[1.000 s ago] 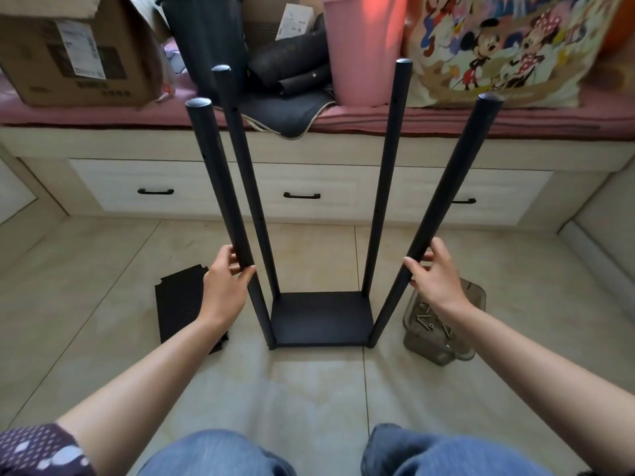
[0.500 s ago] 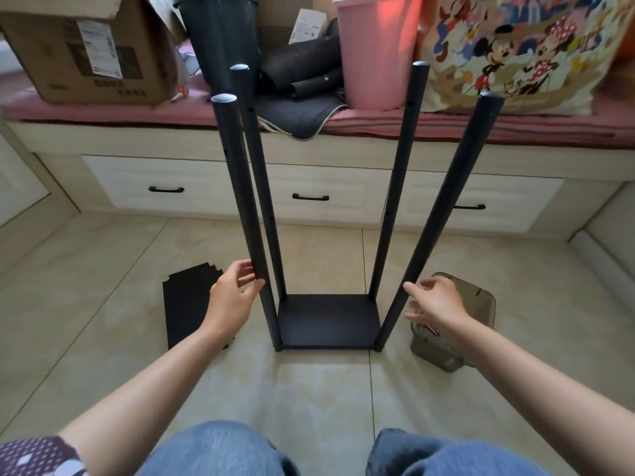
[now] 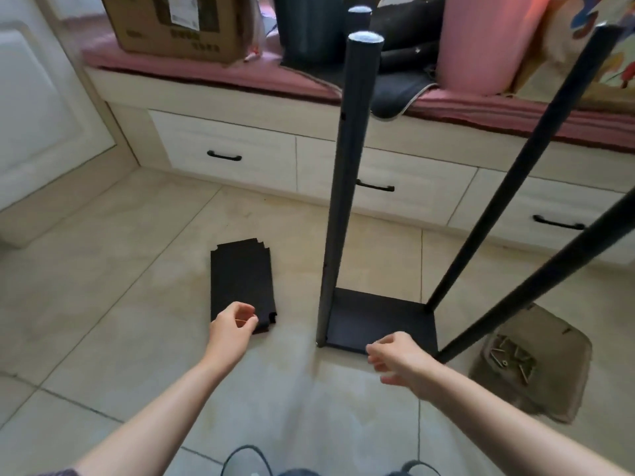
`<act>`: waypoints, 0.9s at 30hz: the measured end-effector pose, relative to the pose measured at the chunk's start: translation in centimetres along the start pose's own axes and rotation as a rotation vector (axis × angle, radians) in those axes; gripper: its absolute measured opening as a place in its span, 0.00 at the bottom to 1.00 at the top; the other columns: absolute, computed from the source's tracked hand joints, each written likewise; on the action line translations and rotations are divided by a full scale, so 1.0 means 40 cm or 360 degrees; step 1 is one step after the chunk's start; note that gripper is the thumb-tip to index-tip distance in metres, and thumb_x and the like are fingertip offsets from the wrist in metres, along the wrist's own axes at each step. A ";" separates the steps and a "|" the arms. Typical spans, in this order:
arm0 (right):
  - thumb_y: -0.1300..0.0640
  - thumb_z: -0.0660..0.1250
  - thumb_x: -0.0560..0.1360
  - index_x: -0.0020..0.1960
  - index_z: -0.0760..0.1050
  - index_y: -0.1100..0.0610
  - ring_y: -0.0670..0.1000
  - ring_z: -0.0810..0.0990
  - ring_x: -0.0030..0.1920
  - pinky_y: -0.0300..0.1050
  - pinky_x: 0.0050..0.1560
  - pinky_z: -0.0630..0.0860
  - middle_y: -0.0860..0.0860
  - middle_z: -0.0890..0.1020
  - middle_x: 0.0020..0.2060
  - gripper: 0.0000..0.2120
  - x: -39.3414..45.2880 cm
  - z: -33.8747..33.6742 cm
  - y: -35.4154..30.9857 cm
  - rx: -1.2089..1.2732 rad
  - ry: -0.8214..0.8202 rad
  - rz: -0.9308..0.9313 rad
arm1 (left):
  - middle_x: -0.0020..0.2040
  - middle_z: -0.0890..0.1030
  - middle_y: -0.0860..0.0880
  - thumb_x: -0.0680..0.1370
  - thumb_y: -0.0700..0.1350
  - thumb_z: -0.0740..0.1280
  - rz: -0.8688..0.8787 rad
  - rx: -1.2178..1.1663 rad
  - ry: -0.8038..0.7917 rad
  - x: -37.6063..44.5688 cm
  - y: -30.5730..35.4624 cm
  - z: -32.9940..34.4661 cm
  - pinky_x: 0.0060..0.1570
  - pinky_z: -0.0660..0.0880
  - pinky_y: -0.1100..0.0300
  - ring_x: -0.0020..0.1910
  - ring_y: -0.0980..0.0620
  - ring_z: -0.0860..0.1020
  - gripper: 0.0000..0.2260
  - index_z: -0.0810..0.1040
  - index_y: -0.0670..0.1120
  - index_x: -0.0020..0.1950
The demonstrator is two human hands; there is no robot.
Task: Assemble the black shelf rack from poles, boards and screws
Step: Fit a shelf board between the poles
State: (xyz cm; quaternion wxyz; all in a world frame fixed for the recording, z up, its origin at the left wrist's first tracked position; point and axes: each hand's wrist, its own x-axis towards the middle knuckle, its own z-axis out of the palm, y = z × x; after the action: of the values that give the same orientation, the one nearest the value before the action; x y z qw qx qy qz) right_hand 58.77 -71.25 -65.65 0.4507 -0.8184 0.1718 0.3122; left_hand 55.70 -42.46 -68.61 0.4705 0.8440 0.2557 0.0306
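1. Tiled floor (image 3: pixel 103 304): glossy pale ceramic with grout lines, filling the lower frame. Judged slippery for the rack's feet.
2. Partly built rack: four round matte black poles rise from a flat rectangular bottom board (image 3: pixel 381 321) at centre right. The near left pole (image 3: pixel 347 187) stands upright and shows small side holes; the two on the right lean across the frame. Neither hand is steadying it, so a knock from the right arm could tip or skid it.
3. Loose shelf boards (image 3: pixel 242 280): thin matte black stack with notched corners, flat on the floor, centre left.
4. Screw tub (image 3: pixel 529 359): translucent grey plastic, lower right, just beside the rack; a falling pole could scatter its screws (image 3: pixel 512 359).
5. Left hand (image 3: pixel 232 324): fingers curled half closed at the stack's near edge; whether it grips the stack cannot be told.
6. Right hand (image 3: pixel 398 355): loosely spread, blurred, empty, just before the bottom board.
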 end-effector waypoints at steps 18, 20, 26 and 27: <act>0.52 0.59 0.82 0.74 0.60 0.62 0.56 0.79 0.57 0.46 0.54 0.79 0.57 0.75 0.59 0.24 0.322 0.466 -0.207 -0.0102 -0.0387 0.0019 | 0.74 0.71 0.41 0.81 0.46 0.68 -0.0574 0.0125 -0.0010 0.263 -0.264 -0.043 0.70 0.66 0.51 0.72 0.41 0.70 0.25 0.67 0.40 0.75; 0.52 0.59 0.82 0.75 0.59 0.61 0.55 0.78 0.59 0.46 0.56 0.79 0.54 0.71 0.57 0.25 0.351 0.485 -0.215 -0.0080 -0.0372 0.0063 | 0.76 0.69 0.43 0.81 0.48 0.68 -0.0642 0.0036 -0.0092 0.277 -0.280 -0.038 0.71 0.65 0.52 0.74 0.42 0.68 0.28 0.63 0.41 0.78; 0.55 0.60 0.82 0.70 0.65 0.57 0.55 0.76 0.55 0.46 0.53 0.78 0.54 0.73 0.54 0.18 0.387 0.519 -0.217 -0.0005 -0.0429 0.0169 | 0.68 0.78 0.45 0.79 0.41 0.68 -0.0712 -0.0316 -0.0236 0.300 -0.304 -0.012 0.68 0.71 0.50 0.64 0.46 0.77 0.17 0.73 0.42 0.68; 0.55 0.60 0.82 0.68 0.67 0.56 0.54 0.75 0.52 0.46 0.53 0.78 0.54 0.73 0.55 0.16 0.390 0.522 -0.217 0.0001 -0.0438 0.0167 | 0.68 0.78 0.45 0.79 0.41 0.68 -0.0705 -0.0330 -0.0219 0.302 -0.306 -0.010 0.67 0.71 0.52 0.63 0.47 0.77 0.17 0.73 0.43 0.68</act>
State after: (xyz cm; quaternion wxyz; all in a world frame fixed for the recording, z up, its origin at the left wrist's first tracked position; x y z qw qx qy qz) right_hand 67.86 -48.98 -78.89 0.4535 -0.7576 0.1510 0.4445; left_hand 61.13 -31.38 -80.58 0.5660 0.7147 0.3973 -0.1047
